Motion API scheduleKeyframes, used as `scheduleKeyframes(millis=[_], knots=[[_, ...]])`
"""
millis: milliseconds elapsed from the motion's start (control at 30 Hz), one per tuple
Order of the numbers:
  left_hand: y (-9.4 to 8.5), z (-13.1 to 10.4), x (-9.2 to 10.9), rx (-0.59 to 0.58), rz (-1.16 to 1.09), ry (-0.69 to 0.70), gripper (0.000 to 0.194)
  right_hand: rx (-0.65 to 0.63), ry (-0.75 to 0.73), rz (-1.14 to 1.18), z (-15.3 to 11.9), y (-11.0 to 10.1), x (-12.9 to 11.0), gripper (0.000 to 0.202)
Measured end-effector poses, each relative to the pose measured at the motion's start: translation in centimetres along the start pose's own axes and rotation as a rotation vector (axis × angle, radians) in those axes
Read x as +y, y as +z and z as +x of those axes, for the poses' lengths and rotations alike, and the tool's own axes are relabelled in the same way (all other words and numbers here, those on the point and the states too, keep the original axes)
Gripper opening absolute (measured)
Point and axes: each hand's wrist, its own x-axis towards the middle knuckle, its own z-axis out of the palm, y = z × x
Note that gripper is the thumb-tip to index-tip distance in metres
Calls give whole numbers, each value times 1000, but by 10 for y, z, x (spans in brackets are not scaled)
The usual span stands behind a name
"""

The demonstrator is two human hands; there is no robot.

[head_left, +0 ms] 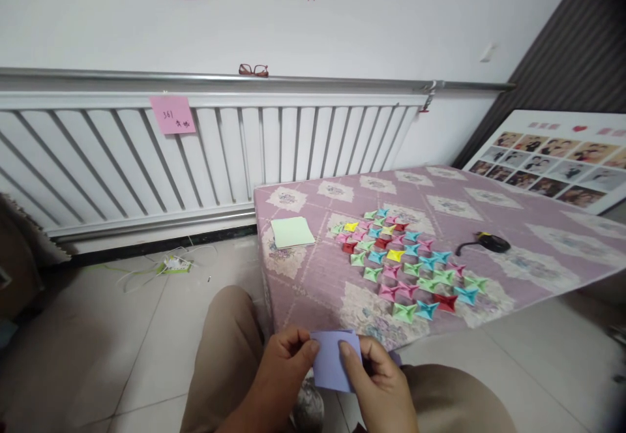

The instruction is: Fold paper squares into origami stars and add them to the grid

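A folded sheet of purple paper (pixel 332 362) is held up between my two hands, in front of the table's near edge. My left hand (pixel 286 368) pinches its upper left edge between thumb and fingers. On the right side, my right hand (pixel 379 381) grips it with the thumb lying across the front face and the fingers behind. Past the hands, several small folded paper shapes (pixel 395 255) in green, pink, blue, yellow and red stand in rows on the table. A stack of pale green paper sheets (pixel 292 232) lies to their left.
A floral cloth covers the table (pixel 313 289). A black coiled cord (pixel 493 242) rests at its right. Behind are a white radiator (pixel 274 139), glasses (pixel 253 70) on the pipe, and a photo board (pixel 552 159). A power strip (pixel 175 264) with cables lies on the floor.
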Motion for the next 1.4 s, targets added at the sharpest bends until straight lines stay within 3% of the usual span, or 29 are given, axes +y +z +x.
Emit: scheduleKeyframes(millis=[433, 667, 767, 833, 967, 1067, 1400], knots=[[-4, -2, 2, 17, 37, 9, 40, 79, 14, 134, -5, 11, -8, 38], [-2, -3, 5, 29, 54, 12, 41, 73, 24, 211, 5, 9, 9, 37], [-3, -3, 3, 22, 55, 18, 40, 77, 61, 264, 7, 10, 13, 48], [-5, -2, 0, 20, 72, 26, 37, 58, 108, 303, 7, 11, 10, 53], [-8, 0, -4, 27, 137, 49, 33, -28, 204, 320, 4, 10, -5, 37], [-7, 1, -3, 30, 143, 38, 33, -28, 216, 288, 4, 8, -8, 40], [-2, -1, -4, -185, 156, -83, 38, -16, 235, 320, 15, 4, 5, 41]])
